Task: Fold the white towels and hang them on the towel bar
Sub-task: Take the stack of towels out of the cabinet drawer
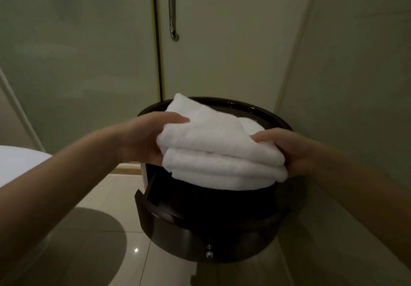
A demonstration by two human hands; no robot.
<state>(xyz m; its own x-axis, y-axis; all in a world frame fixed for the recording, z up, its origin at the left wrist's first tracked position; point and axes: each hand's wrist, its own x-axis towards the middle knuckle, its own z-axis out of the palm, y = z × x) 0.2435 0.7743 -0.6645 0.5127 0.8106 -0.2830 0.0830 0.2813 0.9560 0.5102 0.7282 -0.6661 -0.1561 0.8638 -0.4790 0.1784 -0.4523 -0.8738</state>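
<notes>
Left grip [142, 138] and right grip [291, 152] each squeeze one side of the folded white towels [218, 152] between them; dark stand [200, 230] sits below.

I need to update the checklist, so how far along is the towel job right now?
Folding looks done: the white towels form a neat folded stack. In hand: the left hand and right hand grip its ends above the round dark stand. Still to do: hanging; the metal bar shows no towel on its visible part.
</notes>
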